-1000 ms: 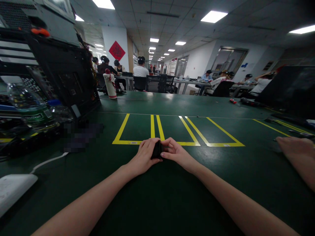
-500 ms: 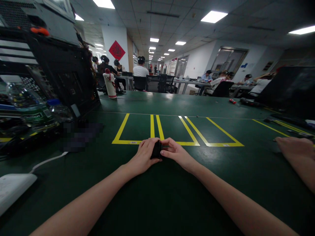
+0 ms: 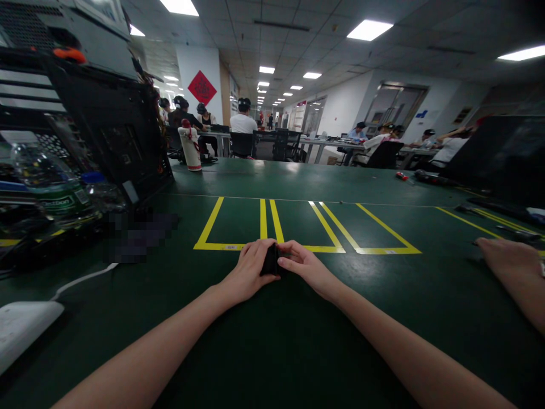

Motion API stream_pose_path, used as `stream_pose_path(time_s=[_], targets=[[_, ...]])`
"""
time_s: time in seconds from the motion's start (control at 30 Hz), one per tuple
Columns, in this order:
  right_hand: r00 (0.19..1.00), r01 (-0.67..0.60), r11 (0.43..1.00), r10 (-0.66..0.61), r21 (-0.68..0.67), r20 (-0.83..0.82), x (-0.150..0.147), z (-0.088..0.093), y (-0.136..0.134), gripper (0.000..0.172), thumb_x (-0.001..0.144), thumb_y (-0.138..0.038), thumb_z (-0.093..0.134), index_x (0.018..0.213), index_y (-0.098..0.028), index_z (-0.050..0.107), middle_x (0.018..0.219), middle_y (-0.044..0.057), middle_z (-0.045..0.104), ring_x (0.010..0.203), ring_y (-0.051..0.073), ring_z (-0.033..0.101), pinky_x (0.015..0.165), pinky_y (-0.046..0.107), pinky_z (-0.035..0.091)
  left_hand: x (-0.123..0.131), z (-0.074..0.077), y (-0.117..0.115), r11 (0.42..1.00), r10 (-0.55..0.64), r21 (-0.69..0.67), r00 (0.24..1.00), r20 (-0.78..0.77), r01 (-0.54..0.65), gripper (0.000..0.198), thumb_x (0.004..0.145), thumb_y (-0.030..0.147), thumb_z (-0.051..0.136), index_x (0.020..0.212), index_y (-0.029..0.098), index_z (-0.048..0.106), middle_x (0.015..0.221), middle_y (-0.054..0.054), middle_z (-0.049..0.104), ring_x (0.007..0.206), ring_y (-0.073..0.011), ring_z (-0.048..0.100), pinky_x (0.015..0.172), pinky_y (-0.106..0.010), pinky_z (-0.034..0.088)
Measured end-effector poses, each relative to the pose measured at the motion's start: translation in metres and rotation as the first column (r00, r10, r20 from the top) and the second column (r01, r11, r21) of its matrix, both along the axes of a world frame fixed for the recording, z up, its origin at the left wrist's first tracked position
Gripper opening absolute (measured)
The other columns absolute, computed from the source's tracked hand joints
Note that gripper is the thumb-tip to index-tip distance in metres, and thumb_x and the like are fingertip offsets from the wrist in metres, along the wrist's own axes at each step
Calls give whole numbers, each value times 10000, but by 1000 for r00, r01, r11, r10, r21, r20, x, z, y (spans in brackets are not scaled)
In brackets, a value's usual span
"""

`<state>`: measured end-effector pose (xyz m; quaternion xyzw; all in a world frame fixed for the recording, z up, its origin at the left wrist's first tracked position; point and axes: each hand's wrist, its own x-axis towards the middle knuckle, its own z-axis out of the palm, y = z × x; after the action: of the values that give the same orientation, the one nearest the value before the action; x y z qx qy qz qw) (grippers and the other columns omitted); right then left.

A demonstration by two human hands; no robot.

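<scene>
A small black box-shaped object (image 3: pixel 269 260) stands on the green table, just in front of the yellow tape lines. My left hand (image 3: pixel 250 268) is closed around it from the left, fingers over the top and thumb low at the front. From the other side, my right hand (image 3: pixel 305 267) has its curled fingers and thumb at the object's right edge. The fingertips of that hand are partly hidden, and what exactly they pinch there is too small to make out.
Yellow tape (image 3: pixel 238 246) marks several outlines on the table (image 3: pixel 264 341). On the left are an open computer case (image 3: pixel 114 136), plastic bottles (image 3: pixel 46 176) and a white power strip (image 3: pixel 25 324). A white tumbler (image 3: pixel 190 146) stands behind. Another person's hand (image 3: pixel 508 264) is at right.
</scene>
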<state>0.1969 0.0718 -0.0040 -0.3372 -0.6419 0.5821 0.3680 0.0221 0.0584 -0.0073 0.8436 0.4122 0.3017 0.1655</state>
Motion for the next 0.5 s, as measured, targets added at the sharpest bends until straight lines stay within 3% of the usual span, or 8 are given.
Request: stream_pose_path(time_s=[0.13, 0.3, 0.5], targets=[[993, -79, 996, 75, -41, -88, 1, -1, 1, 326, 649, -179, 631, 918, -221, 452, 985, 5, 507, 943, 144, 514, 834, 324, 412, 0, -1, 1, 1000, -9, -3, 1000, -10, 9, 549, 711, 248, 584, 1162, 264, 270, 1187, -42, 391, 1110, -239, 369, 927, -444, 310], [997, 25, 1000, -24, 1, -75, -2, -5, 1, 217, 699, -246, 584, 888, -214, 484, 944, 9, 527, 914, 138, 520, 843, 327, 394, 1, -5, 4, 998, 1, 59, 1000, -2, -1, 602, 683, 237, 615, 1167, 256, 257, 1166, -47, 406, 1106, -238, 376, 943, -442, 279], [1000, 16, 1000, -16, 2, -17, -1, -3, 2, 307, 710, -256, 570, 998, -224, 467, 975, 22, 516, 948, 148, 505, 889, 356, 366, 2, -4, 3, 999, 4, 33, 1000, 3, -4, 581, 693, 248, 605, 1162, 273, 263, 1172, -40, 405, 1097, -244, 386, 928, -444, 299]])
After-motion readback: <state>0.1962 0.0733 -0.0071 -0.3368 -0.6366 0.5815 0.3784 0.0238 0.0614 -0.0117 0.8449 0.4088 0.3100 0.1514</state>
